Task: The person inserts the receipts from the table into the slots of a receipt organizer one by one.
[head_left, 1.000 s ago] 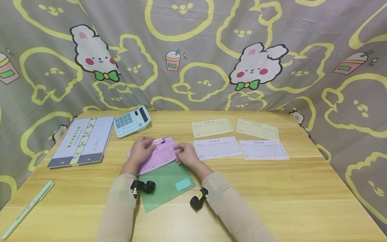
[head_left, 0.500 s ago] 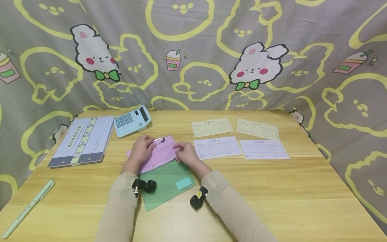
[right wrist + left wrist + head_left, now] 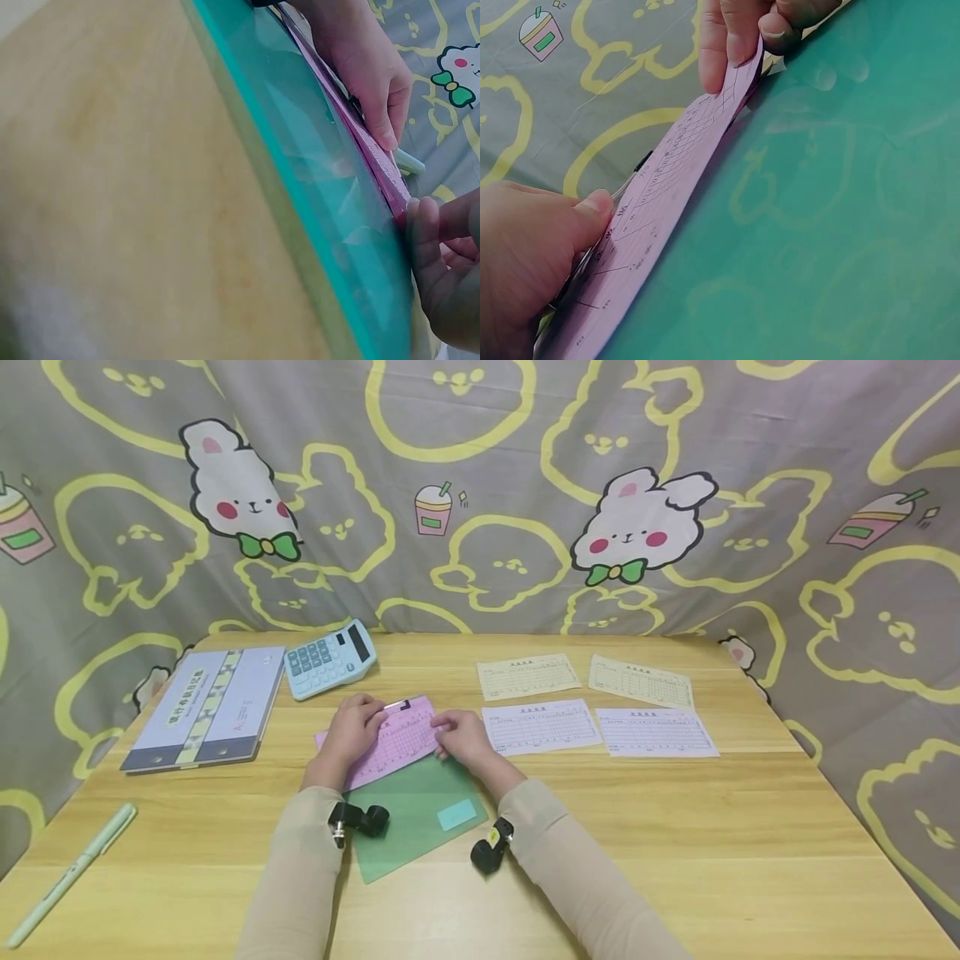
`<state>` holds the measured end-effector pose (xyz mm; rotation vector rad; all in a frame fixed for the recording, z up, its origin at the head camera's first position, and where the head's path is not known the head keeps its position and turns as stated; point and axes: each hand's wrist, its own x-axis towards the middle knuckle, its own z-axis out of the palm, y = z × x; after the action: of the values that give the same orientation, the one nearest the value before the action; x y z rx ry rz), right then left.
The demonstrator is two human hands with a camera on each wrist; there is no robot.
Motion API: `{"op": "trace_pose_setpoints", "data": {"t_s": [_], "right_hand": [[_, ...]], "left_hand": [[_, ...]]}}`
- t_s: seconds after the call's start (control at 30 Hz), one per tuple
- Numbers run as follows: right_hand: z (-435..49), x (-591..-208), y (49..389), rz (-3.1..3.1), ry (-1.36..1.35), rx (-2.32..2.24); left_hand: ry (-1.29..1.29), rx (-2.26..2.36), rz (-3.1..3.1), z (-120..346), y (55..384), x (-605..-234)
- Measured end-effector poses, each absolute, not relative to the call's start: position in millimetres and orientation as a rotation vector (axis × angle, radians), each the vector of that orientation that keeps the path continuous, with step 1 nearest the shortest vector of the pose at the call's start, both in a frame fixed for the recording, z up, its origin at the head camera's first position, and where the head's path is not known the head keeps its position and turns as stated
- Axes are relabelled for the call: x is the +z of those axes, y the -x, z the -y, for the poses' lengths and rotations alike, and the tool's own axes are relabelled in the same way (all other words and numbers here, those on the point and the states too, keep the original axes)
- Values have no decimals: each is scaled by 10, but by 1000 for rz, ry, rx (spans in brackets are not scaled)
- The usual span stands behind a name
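In the head view a green clipboard (image 3: 416, 818) lies on the table with its clip (image 3: 397, 705) at the far edge. A pink printed form (image 3: 393, 745) lies across its upper part, under the clip. My left hand (image 3: 347, 739) grips the clipboard's top edge, thumb at the clip; the left wrist view shows that thumb (image 3: 596, 210) beside the form. My right hand (image 3: 467, 739) pinches the form's right edge between thumb and fingers, as the right wrist view also shows. A small light blue rectangle (image 3: 457, 815) sits near the clipboard's lower right corner.
Two white forms (image 3: 542, 727) and two cream forms (image 3: 528, 677) lie to the right. At the back left are a light blue calculator (image 3: 330, 660) and a blue-grey account book (image 3: 206, 710). A pale green pen (image 3: 72, 875) lies near the left edge. Patterned cloth surrounds the table.
My left thumb has moved slightly over the clip and covers more of it. The right hand stays at the form's edge, nearly still.
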<state>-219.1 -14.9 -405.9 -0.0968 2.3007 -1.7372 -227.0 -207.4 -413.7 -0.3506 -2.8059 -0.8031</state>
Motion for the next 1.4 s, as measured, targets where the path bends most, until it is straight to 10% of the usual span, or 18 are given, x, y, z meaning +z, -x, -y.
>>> {"op": "trace_pose_setpoints", "data": {"t_s": [1.4], "right_hand": [[280,-4079,2309,-2422,85,-1707]], "left_hand": [[338,-864,2760,2084,2282,-4176]]}}
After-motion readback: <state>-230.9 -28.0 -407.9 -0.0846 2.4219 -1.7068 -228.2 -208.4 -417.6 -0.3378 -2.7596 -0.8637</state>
